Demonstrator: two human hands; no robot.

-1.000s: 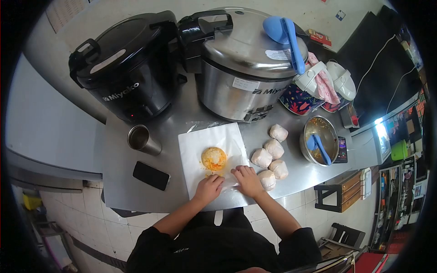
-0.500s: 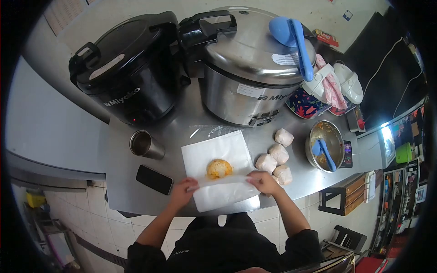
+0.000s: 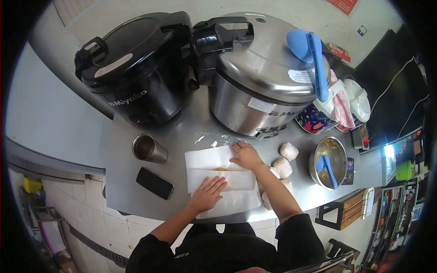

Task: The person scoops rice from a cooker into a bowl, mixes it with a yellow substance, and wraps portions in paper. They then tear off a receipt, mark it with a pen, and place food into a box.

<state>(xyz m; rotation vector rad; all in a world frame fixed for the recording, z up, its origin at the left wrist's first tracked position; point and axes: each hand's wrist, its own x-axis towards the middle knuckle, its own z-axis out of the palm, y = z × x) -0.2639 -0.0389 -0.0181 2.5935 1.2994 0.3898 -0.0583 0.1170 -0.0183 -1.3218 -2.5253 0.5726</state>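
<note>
White paper sheets lie stacked on the steel table, the near edge of one folded up over a yellowish rice mound, of which only a sliver shows. My left hand lies flat on the folded paper with its fingers spread. At the far right corner of the paper is my right hand, its fingers touching the sheet; whether they pinch it is unclear. Several wrapped white bundles sit right of the paper, partly hidden by my right forearm. Clear plastic lies behind the paper.
A black cooker and a steel cooker stand at the back. A metal cup and a phone are on the left. On the right is a steel bowl with a blue spoon.
The near paper edge has come over the mound. My left hand has moved right and flattened on the fold; my right hand has moved away from me to the far corner. The view has shifted slightly.
</note>
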